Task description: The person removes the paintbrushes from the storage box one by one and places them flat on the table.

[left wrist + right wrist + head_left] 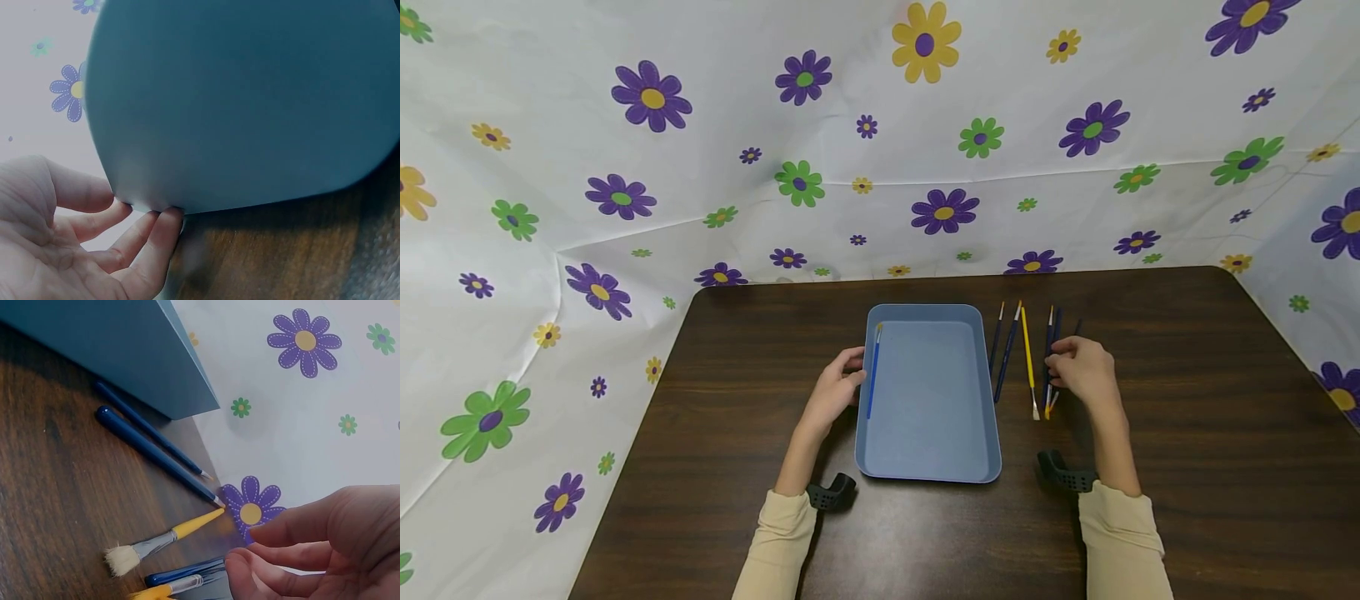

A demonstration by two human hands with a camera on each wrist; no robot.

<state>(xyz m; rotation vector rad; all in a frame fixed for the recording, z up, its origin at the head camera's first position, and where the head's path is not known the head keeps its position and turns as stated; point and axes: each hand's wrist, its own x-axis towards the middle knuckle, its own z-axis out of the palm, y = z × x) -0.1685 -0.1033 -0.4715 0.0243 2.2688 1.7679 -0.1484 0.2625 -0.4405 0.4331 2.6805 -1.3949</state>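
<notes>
A blue-grey tray (928,467) sits on the table, with one blue paintbrush (874,375) lying inside along its left side. My left hand (835,392) holds the tray's left edge; in the left wrist view its thumb and fingertips meet the tray wall (237,112). To the right of the tray, my right hand (1084,371) is over the rightmost paintbrushes (1049,350), fingers bent and fingertips close together. Whether a brush is pinched there is hidden. Next to that hand lie a yellow paintbrush (194,526) with pale bristles and two dark blue paintbrushes (150,450).
The dark wooden table (1210,467) extends on both sides of the tray. A white flowered sheet (850,150) hangs behind it and at the sides. Black bands with camera mounts (1063,475) sit on both wrists.
</notes>
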